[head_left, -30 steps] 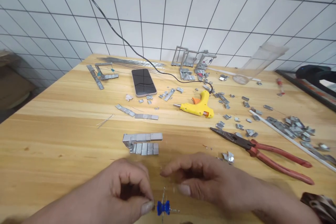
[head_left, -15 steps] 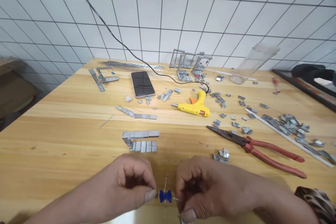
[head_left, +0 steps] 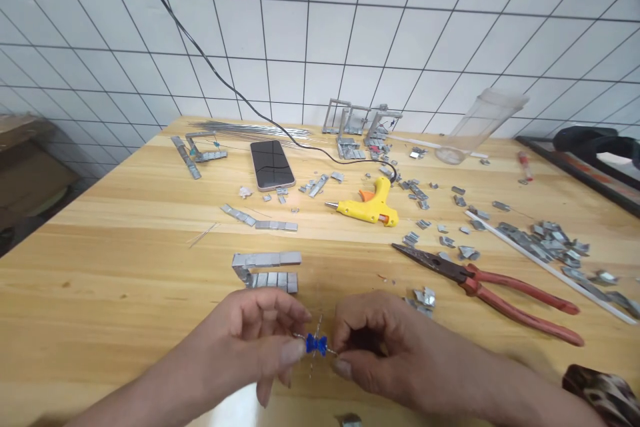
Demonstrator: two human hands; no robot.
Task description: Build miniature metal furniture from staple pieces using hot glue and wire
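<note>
Landmark: the blue bead (head_left: 316, 344), low and centre over the desk (head_left: 100, 267); every place below is told from it.
Left hand (head_left: 253, 341): mine, just left of the bead, thumb and forefinger pinched shut on its left side, the other fingers loosely curled. I judge the pinch keeps the bead from turning.
Bead: held between my two hands just above the desk, with thin wires (head_left: 314, 363) crossing through it, one across and one up and down.
Right hand (head_left: 373, 345): mine, just right of the bead, fingers closed, thumb and fingertips nipping the wire end that sticks out there. Whether it also touches the bead I cannot tell.
Metal strip (head_left: 267, 269): just beyond the bead, flat on the desk, likely kept near for reach.
Phone (head_left: 271, 164): far beyond the bead and slightly left, face up.
Glue gun (head_left: 367, 206): beyond the bead to the right, lying on its side, cord running off to the wall.
Pliers (head_left: 487, 285): right of the bead, red handles pointing right, jaws toward the middle.
Metal scraps (head_left: 545, 243): far right of the bead, heaped loosely.
</note>
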